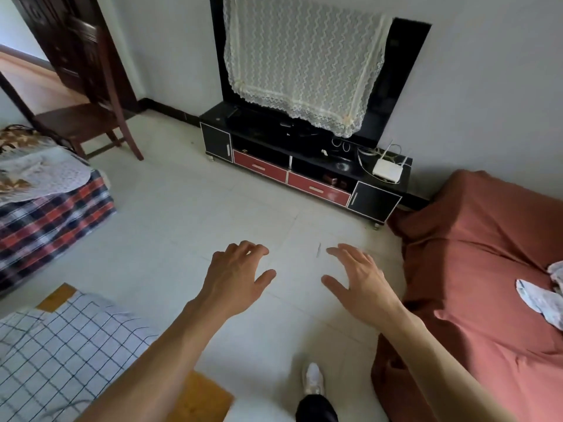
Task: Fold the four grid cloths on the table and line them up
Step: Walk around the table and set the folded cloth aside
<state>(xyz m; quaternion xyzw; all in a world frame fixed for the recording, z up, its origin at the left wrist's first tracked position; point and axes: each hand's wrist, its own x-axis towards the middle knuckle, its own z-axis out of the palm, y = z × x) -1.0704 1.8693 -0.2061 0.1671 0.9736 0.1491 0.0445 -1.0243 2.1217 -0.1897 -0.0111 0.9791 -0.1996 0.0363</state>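
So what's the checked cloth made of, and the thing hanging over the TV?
The grid cloth looks like thin woven cotton, matte: white with dark lines, and it creases softly. The TV cover looks like cream lace or netting: wavy see-through pattern with a scalloped edge. The exact fibre of either can't be told.

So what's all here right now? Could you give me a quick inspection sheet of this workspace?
Surface: wooden table at lower left, mostly covered.
Job's things: grid cloth spread on the table, unfolded; how many cannot be told.
Clutter: white cloths on the red-covered sofa.
Grippers: left hand and right hand open, empty, over the floor.
Cables: white wires by the router on the TV stand.
Surroundings: lace-covered TV, wooden chair, plaid bedding.
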